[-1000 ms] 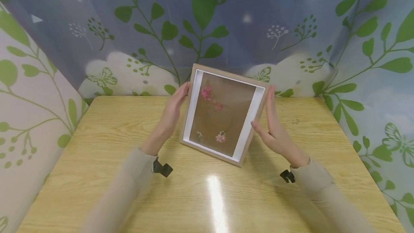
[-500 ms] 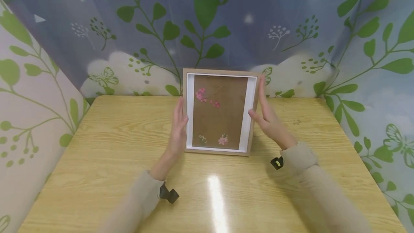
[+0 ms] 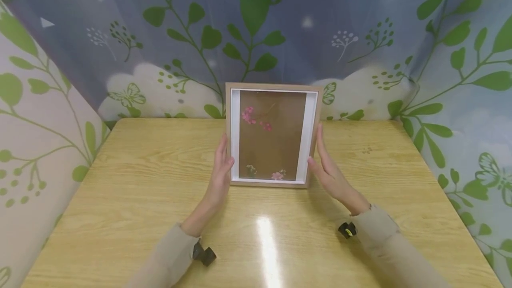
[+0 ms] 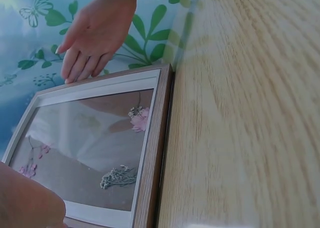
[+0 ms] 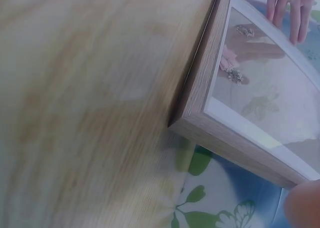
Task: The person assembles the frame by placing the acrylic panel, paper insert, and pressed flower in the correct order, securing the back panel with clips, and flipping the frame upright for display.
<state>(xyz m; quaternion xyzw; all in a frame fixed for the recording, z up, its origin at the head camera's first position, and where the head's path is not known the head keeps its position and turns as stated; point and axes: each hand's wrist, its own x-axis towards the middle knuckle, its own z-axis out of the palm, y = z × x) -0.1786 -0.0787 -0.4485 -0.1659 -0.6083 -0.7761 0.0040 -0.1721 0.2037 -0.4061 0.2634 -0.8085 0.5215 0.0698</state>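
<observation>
A wooden picture frame (image 3: pixel 274 86) with a white inner border stands on its lower edge, tilted back towards the curtain. Behind its glass lie pressed flowers: a pink sprig (image 3: pixel 249 115) at upper left, a pink bloom (image 3: pixel 277 175) and a pale sprig (image 4: pixel 118 177) at the bottom. My left hand (image 3: pixel 218 180) rests along the frame's left side, thumb at the front edge. On the other side my right hand (image 3: pixel 333 180) touches the right edge. Its fingers look straight in the left wrist view. The back of the frame is hidden.
The frame stands near the back of a light wooden table (image 3: pixel 140 181), close to a blue curtain (image 3: pixel 304 52) printed with green leaves. Similar leafy cloths hang at both sides. A bright light reflection crosses the tabletop in front.
The frame has turned from a slant to level and settled upright near the curtain. Both hands have slid lower along its sides since half a second ago.
</observation>
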